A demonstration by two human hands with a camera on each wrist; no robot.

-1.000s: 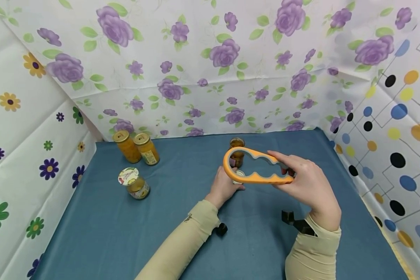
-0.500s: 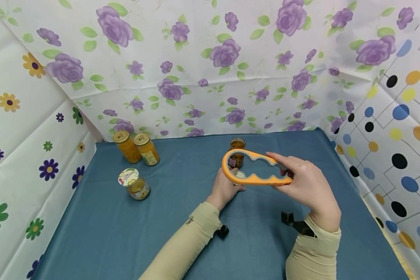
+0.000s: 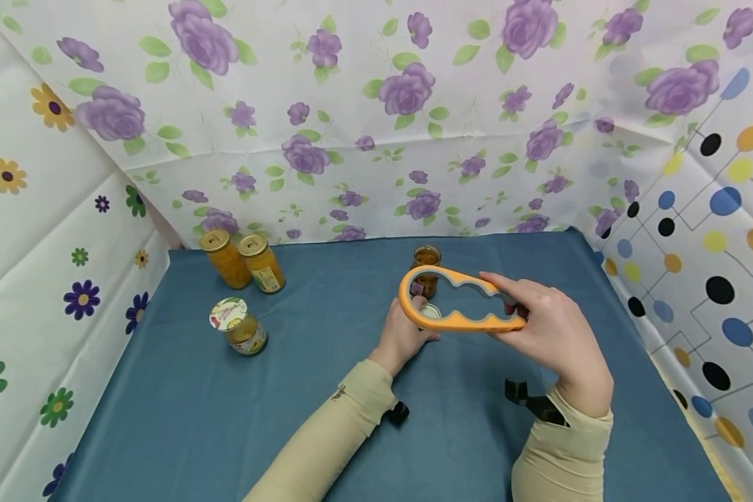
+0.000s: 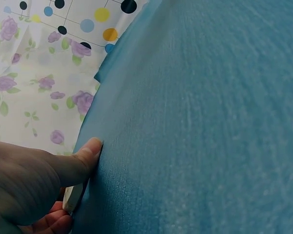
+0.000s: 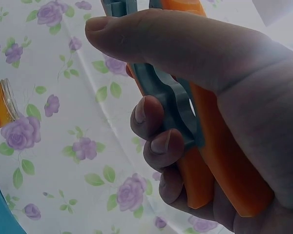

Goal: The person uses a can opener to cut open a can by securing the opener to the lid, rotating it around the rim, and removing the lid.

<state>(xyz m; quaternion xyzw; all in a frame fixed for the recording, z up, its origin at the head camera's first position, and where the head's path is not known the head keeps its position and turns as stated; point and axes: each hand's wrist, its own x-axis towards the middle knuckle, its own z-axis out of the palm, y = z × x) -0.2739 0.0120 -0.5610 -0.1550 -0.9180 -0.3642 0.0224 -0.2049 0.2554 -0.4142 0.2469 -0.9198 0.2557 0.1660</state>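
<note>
Hardly any change over the last second: both grips steady, so I judge this a holding stage. Left hand's (image 3: pixel 404 333) fingers curl round a round white lid-like piece (image 3: pixel 431 312), partly hidden, at its 2 o'clock. Right hand's (image 3: pixel 549 317) fingers clasp an orange-and-grey plastic loop-shaped tool (image 3: pixel 458 324), pointing to 9 o'clock.
</note>
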